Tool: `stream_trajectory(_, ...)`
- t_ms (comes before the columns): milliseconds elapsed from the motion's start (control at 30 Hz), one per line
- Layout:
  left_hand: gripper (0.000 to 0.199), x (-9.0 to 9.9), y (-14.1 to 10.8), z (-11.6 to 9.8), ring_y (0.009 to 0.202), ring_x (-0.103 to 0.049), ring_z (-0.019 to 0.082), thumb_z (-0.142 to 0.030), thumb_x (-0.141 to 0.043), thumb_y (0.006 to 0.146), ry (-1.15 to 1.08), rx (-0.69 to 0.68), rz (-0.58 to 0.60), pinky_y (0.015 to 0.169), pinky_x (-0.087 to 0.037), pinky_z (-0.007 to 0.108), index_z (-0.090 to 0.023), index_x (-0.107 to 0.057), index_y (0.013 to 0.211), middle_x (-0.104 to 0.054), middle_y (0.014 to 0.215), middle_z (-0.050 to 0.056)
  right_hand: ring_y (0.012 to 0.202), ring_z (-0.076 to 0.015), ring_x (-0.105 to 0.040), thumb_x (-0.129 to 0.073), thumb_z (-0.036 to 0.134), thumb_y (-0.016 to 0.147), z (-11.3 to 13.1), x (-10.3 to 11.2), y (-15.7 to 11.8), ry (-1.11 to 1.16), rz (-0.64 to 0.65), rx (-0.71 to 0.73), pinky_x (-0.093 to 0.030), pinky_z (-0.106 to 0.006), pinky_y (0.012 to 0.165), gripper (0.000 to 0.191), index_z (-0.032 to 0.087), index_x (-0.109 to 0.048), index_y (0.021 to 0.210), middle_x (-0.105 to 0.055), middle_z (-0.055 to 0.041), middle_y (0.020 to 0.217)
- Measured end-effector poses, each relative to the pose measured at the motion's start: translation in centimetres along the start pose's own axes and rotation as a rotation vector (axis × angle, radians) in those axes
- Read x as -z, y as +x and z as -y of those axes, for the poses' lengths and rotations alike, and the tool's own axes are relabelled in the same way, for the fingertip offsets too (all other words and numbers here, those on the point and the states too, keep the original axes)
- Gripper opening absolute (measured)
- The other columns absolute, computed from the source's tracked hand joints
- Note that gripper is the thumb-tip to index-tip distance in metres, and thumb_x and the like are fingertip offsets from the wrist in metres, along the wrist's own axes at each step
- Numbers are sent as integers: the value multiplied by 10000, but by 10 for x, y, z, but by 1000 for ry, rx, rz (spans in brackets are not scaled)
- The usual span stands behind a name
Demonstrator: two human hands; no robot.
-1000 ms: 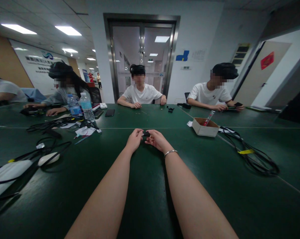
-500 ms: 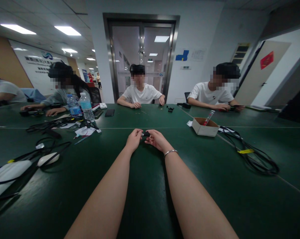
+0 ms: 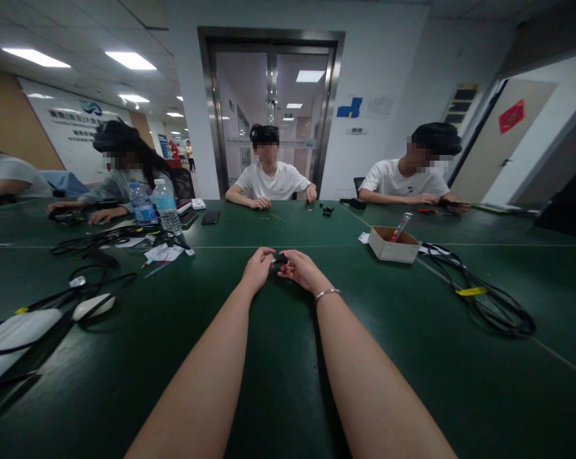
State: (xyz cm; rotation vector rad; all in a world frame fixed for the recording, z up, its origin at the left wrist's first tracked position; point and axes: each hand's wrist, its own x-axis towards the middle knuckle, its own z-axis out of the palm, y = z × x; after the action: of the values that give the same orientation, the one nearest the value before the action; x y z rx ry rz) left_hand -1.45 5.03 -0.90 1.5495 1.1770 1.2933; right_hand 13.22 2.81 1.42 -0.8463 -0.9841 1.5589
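Both my arms reach forward over the dark green table (image 3: 288, 382). My left hand (image 3: 258, 269) and my right hand (image 3: 301, 269) meet at the table's middle, fingertips pinching a small black part (image 3: 280, 259) between them. A tiny metal piece shows at the part's left end, by my left fingertips. A silver bracelet (image 3: 327, 293) circles my right wrist. Both hands rest low on the tabletop.
A small cardboard box (image 3: 393, 244) with a red-tipped tool stands to the right, with a black cable coil (image 3: 488, 296) beyond it. On the left lie black cables (image 3: 91, 277), white pads, papers and two water bottles (image 3: 166, 205). Several other people sit around the table's far side.
My hands have stayed nearly still on the small black part. The person at the far right has shifted their hands slightly.
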Motion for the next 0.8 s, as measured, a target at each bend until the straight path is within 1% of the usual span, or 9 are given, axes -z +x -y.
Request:
stream_trajectory(100, 227, 0, -1, -2, 537, -464, 106, -302, -441, 857, -15, -24, -6, 516, -339, 208, -168, -599, 948, -514, 607, -16, 480, -106, -548, -539, 164, 873, 0, 0, -1, 4, 16, 8, -579, -306, 598, 31, 156, -568, 881, -518, 27, 552)
stream_trajectory(233, 231, 0, -2, -5, 516, -448, 95, -206, -466, 807, -59, 31, -2, 503, -329, 203, -171, -581, 1004, -511, 628, -26, 499, -118, -574, -543, 126, 835, 1, 2, -2, 15, -1, 17, -579, -316, 595, 100, 181, -541, 919, -526, 37, 561)
stream_trajectory(333, 220, 0, -3, -7, 520, -452, 97, -204, -439, 820, -58, 16, 8, 524, -339, 202, -167, -578, 986, -491, 590, -31, 491, -95, -563, -545, 75, 793, 2, 2, -3, -2, 55, 26, -584, -311, 622, 176, 177, -538, 936, -580, 19, 635)
stream_trajectory(400, 209, 0, -4, -8, 533, -464, 102, -211, -442, 823, -60, -9, 12, 545, -353, 205, -167, -570, 983, -485, 579, -33, 473, -82, -545, -563, 112, 804, 2, 0, -2, -24, 90, 27, -587, -313, 619, 141, 171, -538, 929, -603, 3, 684)
stream_trajectory(533, 228, 0, -5, -8, 517, -459, 103, -222, -487, 816, -63, -24, -16, 556, -350, 211, -177, -514, 1038, -476, 562, -51, 358, -66, -432, -568, 277, 852, 1, -4, 0, -218, 52, -6, -545, -274, 419, 134, 166, -527, 916, -539, 27, 599)
stream_trajectory(600, 268, 0, -4, -7, 508, -459, 101, -227, -505, 813, -61, -8, -47, 553, -346, 214, -187, -478, 1076, -495, 580, -54, 357, -52, -420, -630, 212, 785, 2, -5, 0, -262, 50, 31, -531, -254, 384, 241, 202, -497, 986, -533, 52, 652)
stream_trajectory(700, 293, 1, -3, -4, 543, -492, 108, -224, -515, 805, -64, -4, -75, 574, -362, 220, -195, -456, 1091, -534, 624, -43, 461, -72, -529, -709, 134, 679, 4, -5, -2, -198, 88, 49, -579, -287, 468, 545, 287, -404, 1105, -549, 64, 786)
stream_trajectory(733, 291, 1, -3, -4, 554, -498, 110, -220, -513, 804, -63, -7, -77, 583, -367, 221, -195, -458, 1088, -540, 630, -40, 480, -83, -549, -714, 171, 694, 4, -5, -2, -189, 91, 22, -582, -293, 479, 540, 288, -393, 1111, -550, 58, 787)
stream_trajectory(800, 277, 1, -3, -4, 545, -487, 107, -213, -506, 806, -47, -9, -72, 585, -364, 221, -198, -467, 1080, -540, 630, -41, 437, -82, -516, -655, 283, 777, 5, -5, -2, -210, 80, -37, -560, -272, 437, 372, 248, -424, 1068, -527, 50, 709)
